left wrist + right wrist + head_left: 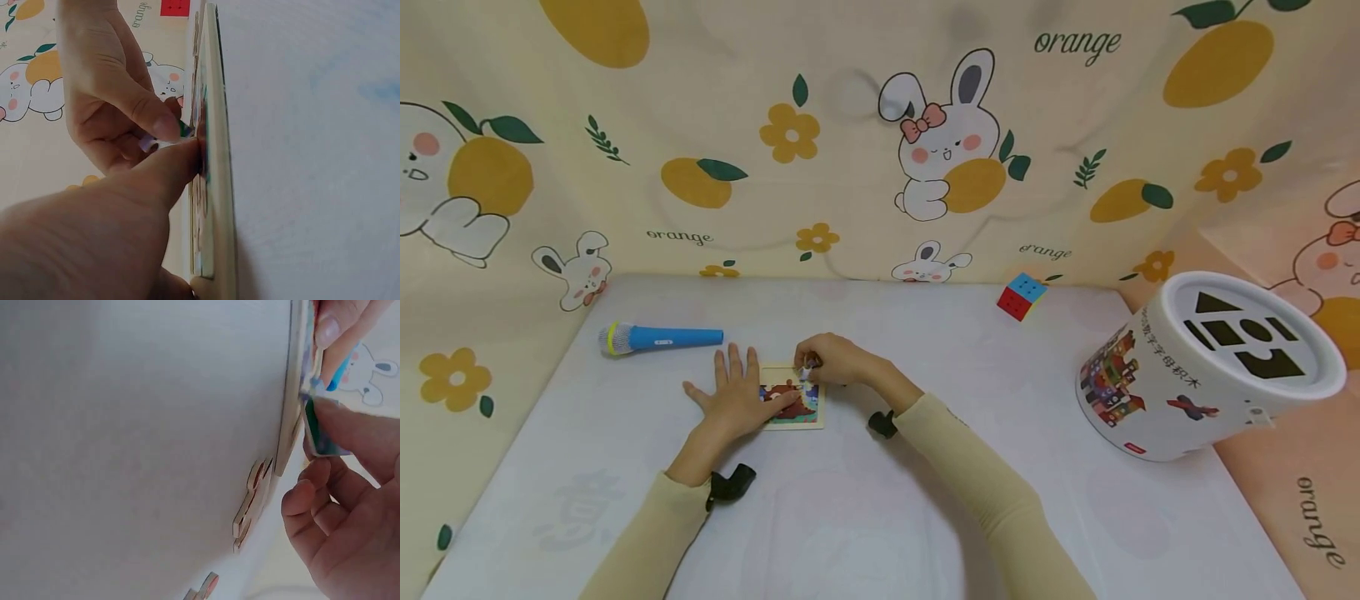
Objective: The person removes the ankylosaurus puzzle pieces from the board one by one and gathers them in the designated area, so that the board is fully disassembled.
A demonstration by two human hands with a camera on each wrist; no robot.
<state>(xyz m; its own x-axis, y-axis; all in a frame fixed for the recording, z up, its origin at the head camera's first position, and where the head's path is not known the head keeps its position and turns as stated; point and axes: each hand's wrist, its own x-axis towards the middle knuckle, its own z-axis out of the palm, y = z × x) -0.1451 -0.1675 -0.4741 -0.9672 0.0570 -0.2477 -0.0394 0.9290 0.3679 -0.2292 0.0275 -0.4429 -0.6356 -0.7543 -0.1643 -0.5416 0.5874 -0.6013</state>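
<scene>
A small wooden jigsaw puzzle (808,426) in a pale frame lies on the table, with a brown figure in its picture. My left hand (732,407) rests spread at its left side, fingers straight, thumb pressing on the picture. Over the puzzle's upper right part, my right hand (841,360) pinches a puzzle piece (325,439) between thumb and fingers. Green and purple show on this piece, which is tilted close to the puzzle surface. In the left wrist view the left thumb (178,162) is right beside the piece. The right palm hides part of the puzzle's edge.
Loose wooden puzzle pieces (253,503) lie on the table beside the puzzle in the right wrist view. A blue toy microphone (673,337) lies at the back left, a colourful cube (1021,297) at the back right. A large white bucket (1150,392) stands at the right.
</scene>
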